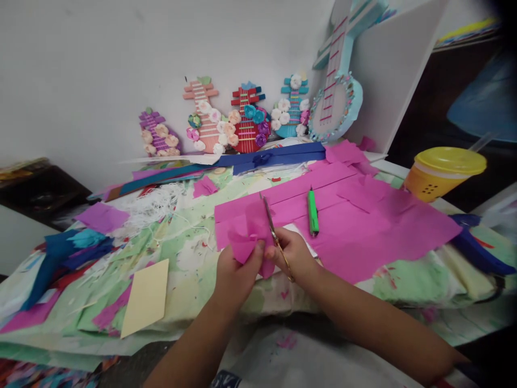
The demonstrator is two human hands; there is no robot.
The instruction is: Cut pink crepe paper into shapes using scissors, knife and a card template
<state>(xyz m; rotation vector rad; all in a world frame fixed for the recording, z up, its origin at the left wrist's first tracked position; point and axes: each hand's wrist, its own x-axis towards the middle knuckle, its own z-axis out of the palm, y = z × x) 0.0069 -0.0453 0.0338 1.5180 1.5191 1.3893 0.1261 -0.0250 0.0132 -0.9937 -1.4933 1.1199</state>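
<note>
My left hand (239, 272) pinches a piece of pink crepe paper (243, 247) between thumb and fingers, just over the table's front edge. Close against it on the right, my right hand (297, 256) is closed round a pair of scissors (271, 221) with gold-coloured handles. The blades point up and away, alongside the crepe paper; whether they touch it I cannot tell. Beyond both hands lies a large pink paper sheet (375, 231) with folded strips. A green utility knife (312, 212) rests on that sheet, right of the scissors.
A cream card (146, 297) lies at the front left, near a tangle of white string (155, 205). Decorated toy guitars (247, 121) lean against the back wall. At the right stand a yellow lidded cup (442, 171) and a dark blue tool (484, 245).
</note>
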